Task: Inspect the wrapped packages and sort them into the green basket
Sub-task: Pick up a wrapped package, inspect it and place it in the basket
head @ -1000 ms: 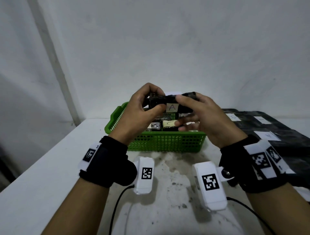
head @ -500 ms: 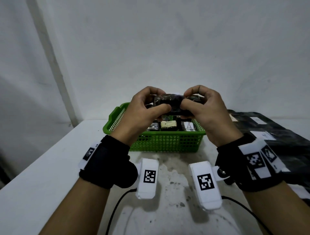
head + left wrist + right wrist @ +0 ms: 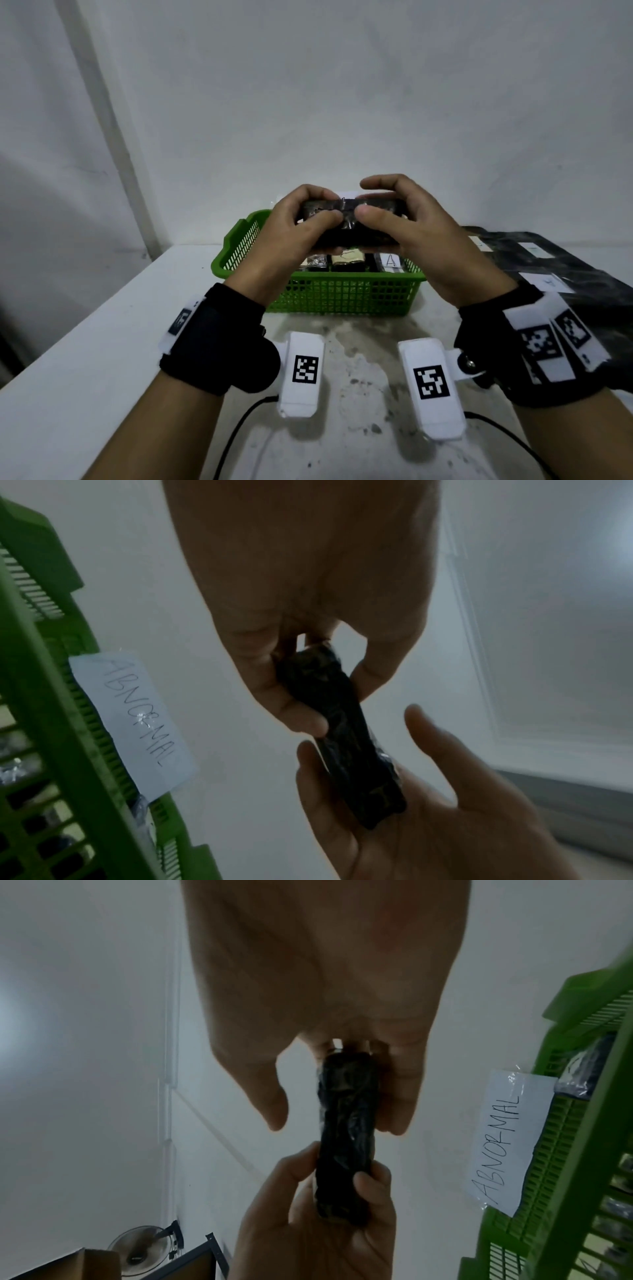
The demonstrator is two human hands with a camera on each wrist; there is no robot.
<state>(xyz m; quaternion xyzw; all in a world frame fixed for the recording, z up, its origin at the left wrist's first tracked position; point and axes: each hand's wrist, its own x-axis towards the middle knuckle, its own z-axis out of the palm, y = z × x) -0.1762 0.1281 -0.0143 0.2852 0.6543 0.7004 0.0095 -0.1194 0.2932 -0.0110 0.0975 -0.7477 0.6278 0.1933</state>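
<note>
Both hands hold one black wrapped package (image 3: 349,226) in the air above the green basket (image 3: 342,298). My left hand (image 3: 325,207) grips its left end, thumb in front and fingers behind. My right hand (image 3: 366,200) holds the right end with the thumb pressed on the near face and the index finger lifted above it. The left wrist view has the package (image 3: 329,696) pinched by the left hand and lying in the right hand (image 3: 428,818). From the right wrist, the package (image 3: 346,1123) stands on edge, with the left hand (image 3: 325,1218) round its far end.
Several wrapped packages lie in the basket, one labelled A (image 3: 390,262). A paper tag reading ABNORMAL (image 3: 507,1139) hangs on the basket's far rim. Black bags with white labels (image 3: 548,270) cover the table's right side. The white table (image 3: 102,342) stretches left.
The package has been turned in both hands: its white A label faced me a second ago, now a dark taped side does. My right index finger has lifted off it.
</note>
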